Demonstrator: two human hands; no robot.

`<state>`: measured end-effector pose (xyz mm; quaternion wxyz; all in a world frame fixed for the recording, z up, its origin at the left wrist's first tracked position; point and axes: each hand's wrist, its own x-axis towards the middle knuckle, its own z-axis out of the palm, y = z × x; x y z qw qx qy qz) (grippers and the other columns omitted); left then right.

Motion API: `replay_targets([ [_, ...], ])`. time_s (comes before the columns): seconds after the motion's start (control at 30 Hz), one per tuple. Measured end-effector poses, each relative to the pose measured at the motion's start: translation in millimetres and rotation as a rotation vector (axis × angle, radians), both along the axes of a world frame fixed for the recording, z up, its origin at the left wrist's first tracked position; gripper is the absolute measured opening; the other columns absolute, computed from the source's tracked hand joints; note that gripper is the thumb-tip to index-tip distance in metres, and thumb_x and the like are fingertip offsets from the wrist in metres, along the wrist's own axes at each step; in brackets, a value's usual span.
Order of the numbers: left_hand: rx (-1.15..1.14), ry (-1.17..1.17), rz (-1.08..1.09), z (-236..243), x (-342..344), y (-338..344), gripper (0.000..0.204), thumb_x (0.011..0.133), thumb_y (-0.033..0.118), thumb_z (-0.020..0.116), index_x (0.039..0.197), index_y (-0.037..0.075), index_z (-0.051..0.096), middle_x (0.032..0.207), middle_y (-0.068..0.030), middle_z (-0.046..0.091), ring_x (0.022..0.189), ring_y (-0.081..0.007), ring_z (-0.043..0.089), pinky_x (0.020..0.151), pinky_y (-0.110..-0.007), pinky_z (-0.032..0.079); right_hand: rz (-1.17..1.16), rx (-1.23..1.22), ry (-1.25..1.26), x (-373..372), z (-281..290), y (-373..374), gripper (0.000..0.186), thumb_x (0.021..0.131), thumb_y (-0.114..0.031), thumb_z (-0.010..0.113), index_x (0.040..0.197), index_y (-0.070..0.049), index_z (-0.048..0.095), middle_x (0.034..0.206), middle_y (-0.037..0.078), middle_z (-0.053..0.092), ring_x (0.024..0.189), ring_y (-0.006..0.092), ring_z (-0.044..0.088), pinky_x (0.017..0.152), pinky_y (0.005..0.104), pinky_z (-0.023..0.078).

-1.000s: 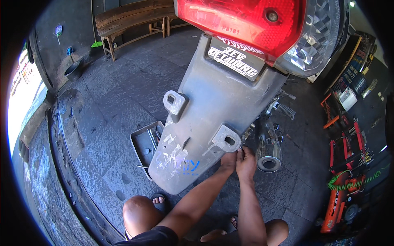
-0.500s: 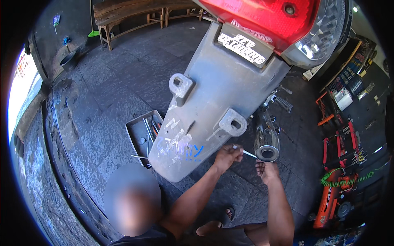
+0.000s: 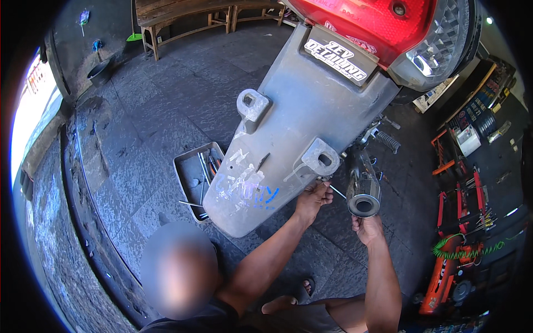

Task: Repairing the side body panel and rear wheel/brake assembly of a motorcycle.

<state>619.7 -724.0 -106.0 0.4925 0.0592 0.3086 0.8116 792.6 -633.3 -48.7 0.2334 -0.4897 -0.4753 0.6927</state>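
Note:
My left hand is closed round a thin, shiny metal rod, beside the right edge of a grey motorcycle rear fender. The rod slants down toward the exhaust muffler, and its far end meets the muffler's outline. Just under the muffler's round outlet, my right hand has its fingers curled. What they hold, if anything, is hidden. Two lugs with holes stand up from the fender, the nearer one close above my left hand. A red tail light tops the fender.
Left of the fender, a metal tray with several hand tools lies on the dark tiled floor. A wooden bench stands at the back, a dark basin farther left. Red tool racks and a green coiled hose are at right.
My left hand has moved slightly up and right, closer under the fender's edge, taking the rod along. The right hand has shifted up a little against the muffler's lower side. The view has tilted slightly.

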Motion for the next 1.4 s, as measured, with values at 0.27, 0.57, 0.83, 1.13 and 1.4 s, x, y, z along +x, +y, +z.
replay_targets([
  [0.27, 0.009, 0.005, 0.022, -0.8, 12.3, 2.6, 0.016, 0.094, 0.02, 0.065, 0.098, 0.004, 0.064, 0.085, -0.0043, 0.066, 0.075, -0.0122, 0.064, 0.069, -0.028, 0.056, 0.126, -0.205, 0.078, -2.9, -0.2, 11.3, 0.01, 0.088, -0.017, 0.067, 0.086, -0.01, 0.061, 0.063, 0.003, 0.056, 0.049, 0.0111, 0.048, 0.045, 0.0246, 0.037],
  [0.57, 0.011, 0.026, -0.121, -0.2, 32.3, 9.8, 0.021, 0.096, 0.023, 0.063, 0.099, 0.002, 0.064, 0.09, -0.0062, 0.068, 0.081, -0.0134, 0.066, 0.071, -0.029, 0.056, 0.329, 0.878, -0.457, 8.6, -8.8, 11.8, 0.012, 0.079, -0.007, 0.071, 0.089, -0.002, 0.067, 0.075, 0.009, 0.067, 0.066, 0.0232, 0.064, 0.06, 0.0383, 0.051],
  [0.83, -0.034, 0.054, -0.094, 2.2, 34.0, 9.3, 0.024, 0.097, 0.024, 0.062, 0.098, 0.0, 0.065, 0.085, -0.0049, 0.065, 0.075, -0.0115, 0.064, 0.069, -0.027, 0.055, 0.431, -0.264, 0.017, 12.4, 4.1, 4.4, 0.022, 0.094, -0.02, 0.057, 0.103, -0.001, 0.062, 0.076, 0.007, 0.06, 0.059, 0.0153, 0.056, 0.051, 0.0289, 0.042],
  [1.13, 0.048, 0.046, -0.125, 2.3, 32.3, 10.0, 0.023, 0.1, 0.021, 0.056, 0.102, -0.001, 0.063, 0.09, -0.0069, 0.065, 0.079, -0.0136, 0.064, 0.071, -0.029, 0.056, 0.445, -0.464, 0.368, 7.8, 11.3, 7.5, 0.037, 0.089, -0.032, 0.061, 0.107, 0.0, 0.061, 0.088, 0.007, 0.061, 0.067, 0.0148, 0.055, 0.054, 0.0272, 0.041],
  [1.4, 0.011, 0.058, -0.137, -3.5, 34.9, 10.1, 0.022, 0.1, 0.023, 0.056, 0.102, 0.002, 0.064, 0.089, -0.0039, 0.066, 0.078, -0.0112, 0.064, 0.071, -0.026, 0.054, 0.447, 0.041, -0.031, 9.1, -5.6, 16.0, 0.022, 0.083, -0.014, 0.069, 0.099, -0.001, 0.064, 0.084, 0.009, 0.065, 0.068, 0.0203, 0.061, 0.057, 0.0344, 0.048],
])
